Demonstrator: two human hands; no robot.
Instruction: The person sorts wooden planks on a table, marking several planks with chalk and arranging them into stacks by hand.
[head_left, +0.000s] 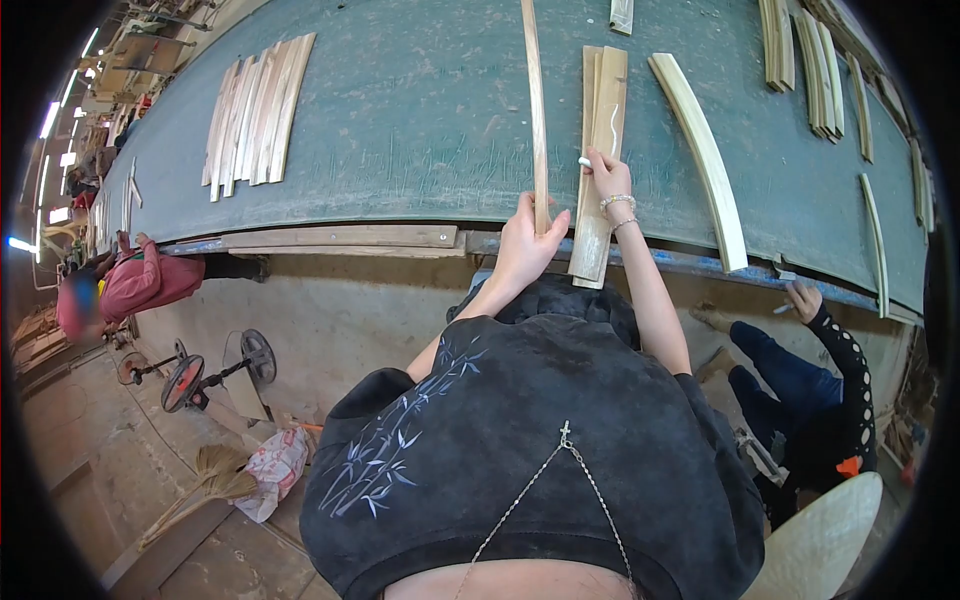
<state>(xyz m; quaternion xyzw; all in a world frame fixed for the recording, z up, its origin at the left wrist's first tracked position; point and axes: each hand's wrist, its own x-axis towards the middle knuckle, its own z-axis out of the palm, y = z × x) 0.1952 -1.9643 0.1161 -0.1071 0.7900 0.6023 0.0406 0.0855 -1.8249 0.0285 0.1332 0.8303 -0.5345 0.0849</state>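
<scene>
My left hand [530, 243] is closed round the near end of a long, narrow wooden strip [537, 110], which stretches away over the green table. In my right hand [610, 180] I grip a short white chalk stick [585, 161], its end poking out past the fingers. That hand is over a stack of flat wooden boards [607, 90], whose near ends overhang the table edge towards me. A wavy white line runs along the top board beyond my fingers. To the right of the stack lies a pale curved wooden slat [703, 150], touched by neither hand.
The green tabletop [420, 110] carries a row of slats [262, 112] at left and more bundles [820, 75] at far right. A co-worker [800, 390] stands at right, one hand on the table edge; another person [150, 285] is at left. Fans [183, 383] stand on the floor.
</scene>
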